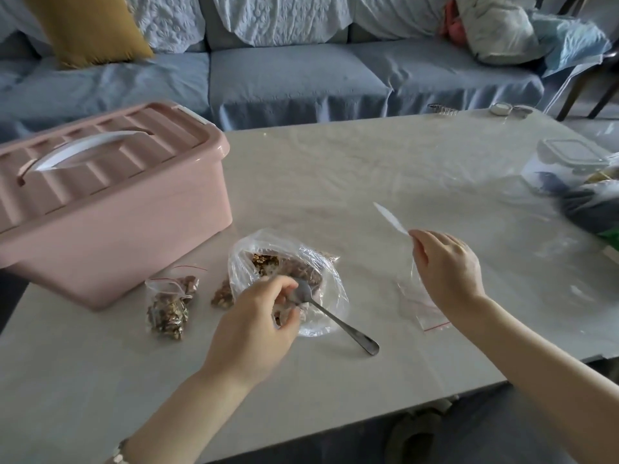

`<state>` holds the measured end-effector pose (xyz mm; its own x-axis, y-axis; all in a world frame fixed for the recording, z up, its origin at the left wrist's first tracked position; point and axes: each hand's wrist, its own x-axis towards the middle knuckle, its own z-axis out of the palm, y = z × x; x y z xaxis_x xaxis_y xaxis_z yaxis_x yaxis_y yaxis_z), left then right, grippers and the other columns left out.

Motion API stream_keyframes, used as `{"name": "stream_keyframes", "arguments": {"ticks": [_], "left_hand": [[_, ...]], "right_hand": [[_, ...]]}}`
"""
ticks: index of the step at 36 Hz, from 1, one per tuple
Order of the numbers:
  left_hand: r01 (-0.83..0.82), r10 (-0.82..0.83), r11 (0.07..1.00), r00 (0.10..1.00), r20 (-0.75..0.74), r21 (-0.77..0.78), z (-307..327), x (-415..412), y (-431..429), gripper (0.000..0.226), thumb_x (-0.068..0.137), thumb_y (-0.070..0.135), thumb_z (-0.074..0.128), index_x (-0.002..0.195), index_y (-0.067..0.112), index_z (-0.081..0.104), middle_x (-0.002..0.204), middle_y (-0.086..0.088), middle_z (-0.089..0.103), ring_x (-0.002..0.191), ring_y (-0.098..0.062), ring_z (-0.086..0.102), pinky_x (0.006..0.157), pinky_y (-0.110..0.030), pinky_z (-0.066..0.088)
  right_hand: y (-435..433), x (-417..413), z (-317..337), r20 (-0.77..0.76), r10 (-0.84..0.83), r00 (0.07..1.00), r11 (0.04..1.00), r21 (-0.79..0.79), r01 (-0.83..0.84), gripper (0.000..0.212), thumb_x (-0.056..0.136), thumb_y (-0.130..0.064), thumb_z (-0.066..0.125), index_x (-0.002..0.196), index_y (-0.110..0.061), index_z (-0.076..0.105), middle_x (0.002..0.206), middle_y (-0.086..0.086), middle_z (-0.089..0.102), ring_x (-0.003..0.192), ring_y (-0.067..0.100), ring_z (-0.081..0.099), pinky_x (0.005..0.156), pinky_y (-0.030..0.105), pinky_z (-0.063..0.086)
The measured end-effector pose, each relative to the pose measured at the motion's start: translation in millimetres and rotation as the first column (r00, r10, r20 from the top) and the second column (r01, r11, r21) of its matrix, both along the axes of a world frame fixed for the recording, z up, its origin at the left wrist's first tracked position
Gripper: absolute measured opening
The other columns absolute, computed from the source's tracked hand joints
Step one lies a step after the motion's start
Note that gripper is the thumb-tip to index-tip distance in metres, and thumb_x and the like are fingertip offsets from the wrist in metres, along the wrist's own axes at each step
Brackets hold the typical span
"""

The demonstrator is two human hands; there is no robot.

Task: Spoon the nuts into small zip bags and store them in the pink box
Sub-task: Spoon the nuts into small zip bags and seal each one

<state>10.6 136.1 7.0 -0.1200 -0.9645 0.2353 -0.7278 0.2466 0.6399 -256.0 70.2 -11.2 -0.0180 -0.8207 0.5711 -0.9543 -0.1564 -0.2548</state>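
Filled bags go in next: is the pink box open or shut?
Shut. Its ribbed lid sits flat over the pink box, white handle down; filled zip bags lie outside beside it.

The left hand (254, 319) is reaching forward from the lower left on a bare forearm, palm turned down. Its fingers are curling inward, forefinger and thumb pinching the bowl end of a silver metal spoon (335, 321). The right hand (449, 262) is hovering higher, well apart to the right. Its thumb and forefinger are pinching the top edge of a small clear plastic zip bag (418, 306), the other fingers folding loosely.
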Motion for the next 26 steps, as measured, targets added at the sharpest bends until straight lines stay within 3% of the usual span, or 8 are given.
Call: {"name": "stream_keyframes", "arguments": {"ticks": [2, 6, 11, 15, 18, 20, 23, 26], "left_hand": [[0.040, -0.041, 0.993, 0.999, -0.006, -0.109, 3, -1, -3, 0.045, 0.076, 0.025, 0.067, 0.118, 0.017, 0.054, 0.110, 0.013, 0.055, 0.101, -0.003, 0.049, 0.092, -0.004, 0.030], [0.176, -0.162, 0.972, 0.982, 0.098, -0.158, 14, -3, -4, 0.062, 0.081, 0.043, 0.050, 0.137, 0.026, 0.029, 0.139, 0.013, 0.037, 0.134, -0.005, 0.026, 0.109, -0.015, 0.013], [0.195, -0.165, 0.955, 0.975, 0.149, -0.221, 18, 3, 3, 0.032, 0.083, 0.035, 0.051, 0.114, 0.025, 0.054, 0.112, 0.006, 0.063, 0.114, -0.004, 0.043, 0.101, -0.020, 0.022], [0.125, -0.095, 0.957, 0.987, 0.126, -0.262, 15, 16, 8, 0.026, 0.079, 0.039, 0.056, 0.101, 0.026, 0.059, 0.122, 0.004, 0.046, 0.118, -0.014, 0.040, 0.102, -0.029, 0.029], [0.149, -0.120, 0.957, 0.985, 0.124, -0.251, 13, 25, 8, 0.022, 0.084, 0.039, 0.053, 0.085, 0.022, 0.065, 0.117, 0.008, 0.057, 0.124, -0.015, 0.042, 0.102, -0.038, 0.033], [0.147, -0.136, 0.974, 0.988, 0.074, -0.174, 14, 31, 8, 0.028, 0.087, 0.043, 0.050, 0.082, 0.022, 0.068, 0.103, 0.016, 0.065, 0.118, -0.007, 0.049, 0.098, -0.039, 0.037], [0.135, -0.118, 0.989, 0.969, -0.216, 0.067, 23, 35, 11, 0.032, 0.083, 0.050, 0.049, 0.079, 0.025, 0.069, 0.084, 0.017, 0.068, 0.088, 0.003, 0.060, 0.079, -0.019, 0.044], [0.140, -0.037, 0.969, 0.896, -0.442, 0.202, 26, 40, 10, 0.044, 0.077, 0.056, 0.050, 0.072, 0.016, 0.068, 0.078, 0.007, 0.069, 0.077, -0.007, 0.062, 0.074, -0.020, 0.043]], "right_hand": [[14, 24, 20, -0.027, 0.199, 0.980, 0.977, -0.070, -0.200, 0.028, 0.086, -0.016, 0.047, 0.084, -0.005, 0.072, 0.080, 0.007, 0.073, 0.070, 0.027, 0.069, 0.064, 0.029, 0.052], [39, 62, 46, -0.018, 0.460, 0.888, 0.888, 0.031, -0.459, 0.021, 0.085, -0.017, 0.054, 0.089, -0.010, 0.073, 0.085, -0.001, 0.073, 0.075, 0.020, 0.069, 0.071, 0.025, 0.049], [54, 96, 57, 0.079, 0.647, 0.758, 0.751, 0.101, -0.652, 0.013, 0.083, -0.015, 0.062, 0.091, -0.012, 0.072, 0.085, -0.003, 0.072, 0.077, 0.015, 0.067, 0.069, 0.029, 0.053], [58, 109, 60, 0.103, 0.696, 0.710, 0.696, 0.146, -0.703, 0.012, 0.081, -0.016, 0.065, 0.091, -0.015, 0.072, 0.081, -0.004, 0.071, 0.074, 0.011, 0.063, 0.070, 0.025, 0.050], [61, 115, 62, 0.172, 0.697, 0.697, 0.673, 0.179, -0.717, 0.015, 0.084, -0.023, 0.061, 0.096, -0.021, 0.069, 0.082, -0.008, 0.069, 0.076, 0.006, 0.058, 0.070, 0.018, 0.046], [64, 120, 65, 0.322, 0.620, 0.716, 0.691, 0.210, -0.692, 0.018, 0.084, -0.022, 0.064, 0.100, -0.025, 0.069, 0.084, -0.015, 0.069, 0.081, 0.003, 0.060, 0.072, 0.012, 0.045], [67, 127, 70, 0.593, 0.418, 0.688, 0.679, 0.300, -0.670, 0.014, 0.083, -0.018, 0.069, 0.094, -0.028, 0.070, 0.082, -0.020, 0.069, 0.082, -0.004, 0.062, 0.074, 0.005, 0.043], [64, 130, 72, 0.677, 0.292, 0.675, 0.648, 0.379, -0.660, 0.015, 0.082, -0.016, 0.070, 0.079, -0.031, 0.069, 0.073, -0.020, 0.068, 0.068, -0.005, 0.063, 0.065, 0.005, 0.043]]}}
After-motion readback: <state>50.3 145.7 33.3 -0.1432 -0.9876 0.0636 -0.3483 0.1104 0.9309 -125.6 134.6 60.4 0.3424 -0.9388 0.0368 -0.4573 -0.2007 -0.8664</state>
